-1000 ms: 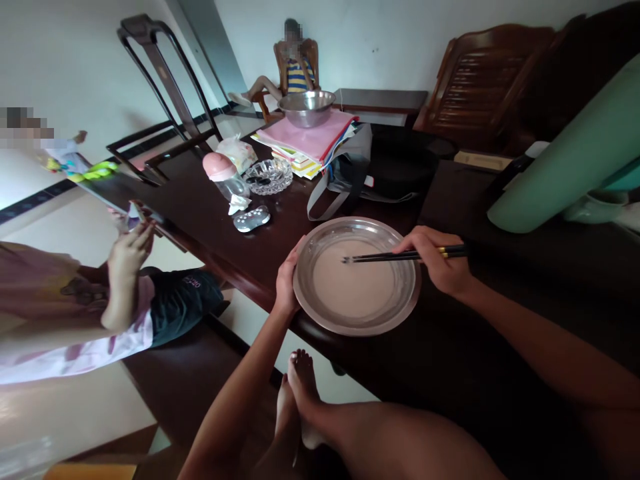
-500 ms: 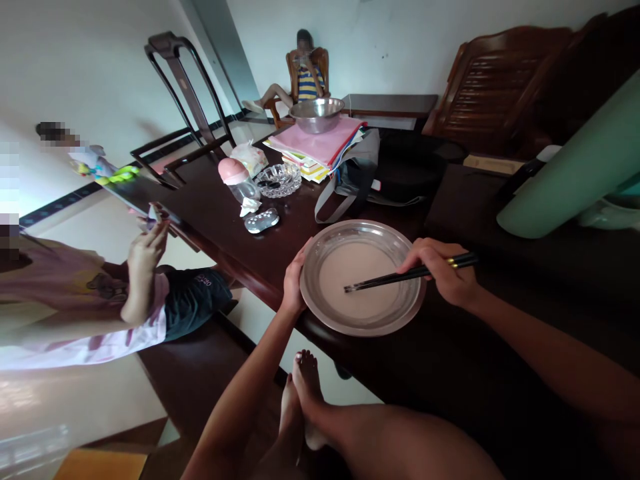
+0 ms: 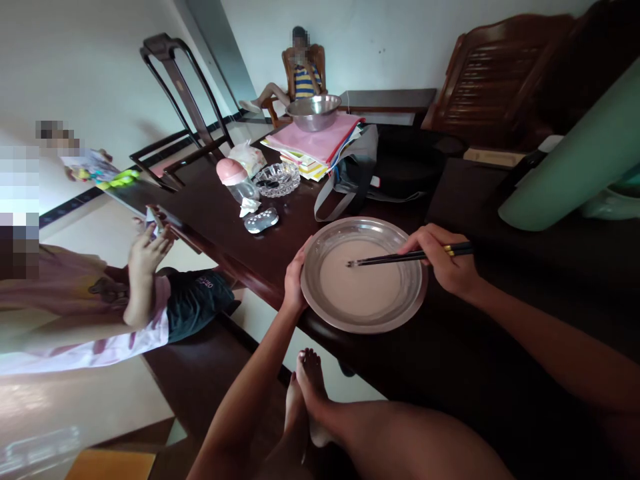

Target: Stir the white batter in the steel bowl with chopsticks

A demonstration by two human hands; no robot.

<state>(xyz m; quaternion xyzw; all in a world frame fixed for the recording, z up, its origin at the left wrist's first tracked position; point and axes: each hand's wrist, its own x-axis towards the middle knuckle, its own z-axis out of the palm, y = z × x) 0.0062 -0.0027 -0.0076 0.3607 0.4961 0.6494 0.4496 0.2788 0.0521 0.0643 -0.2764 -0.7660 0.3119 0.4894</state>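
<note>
My half-curled left hand (image 3: 294, 280) holds a round silver metal basin (image 3: 365, 326) at the edge of the dark worktop (image 3: 205, 187); my right hand (image 3: 447, 263) clasps slim black chopsticks (image 3: 385, 258).

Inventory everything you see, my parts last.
Table: one, brown, centre
Near bowl: one, silver, table's near edge
Liquid: one pool, pale, inside
Chopsticks: two, black, over the liquid
Folders: several, pink uppermost, far end
Far bowl: one, silver, atop folders
Bag: one, grey-black, beside folders
Glass dish: one, clear, before folders
Bottle: one, pink-lidded, beside dish
Packet: one, whitish, behind bottle
Tissue: one, white, before bottle
Case: one, grey, before tissue
Cylinder: one, green, right
Toy-like item: one, lime, far left
Chairs: at least three, brown, background
Bench: one, brown, lower left
Panel: one, orange, bottom left
People: three, varied clothing, left and back
Left hand: one, bare, at bowl's rim
Right hand: one, bare, holding chopsticks
Feet: two, bare, below table edge
</note>
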